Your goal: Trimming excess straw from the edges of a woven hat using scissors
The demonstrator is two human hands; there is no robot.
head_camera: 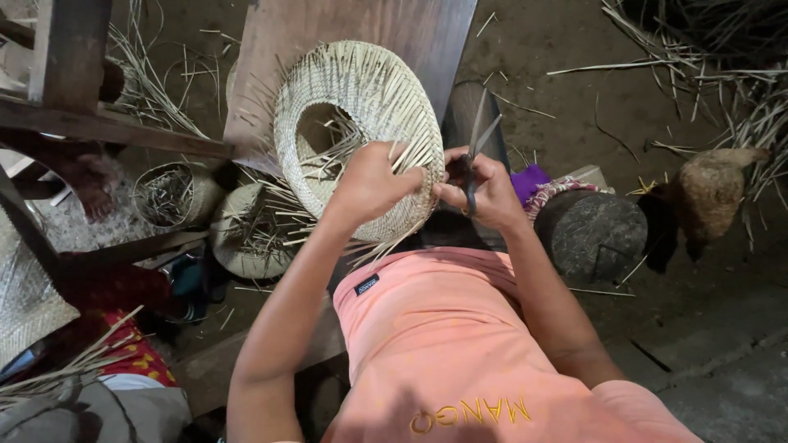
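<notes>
A wooden board (361,33) lies far, partly hidden by the woven basket (361,107) at centre. The left hand (373,184) grips the basket's near rim. Just right, the right hand (484,193) closes around scissors (474,156), handles hidden.

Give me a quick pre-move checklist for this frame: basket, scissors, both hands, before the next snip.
1. Left hand grips the woven basket at its rim: ok.
2. Right hand holds the scissors: ok.
3. Blades open, pointing up and away from the fingers: ok.
4. Blades set on a loose strip end: not ok, they stand beside the basket.
5. Which strip end comes next: cannot tell.
</notes>
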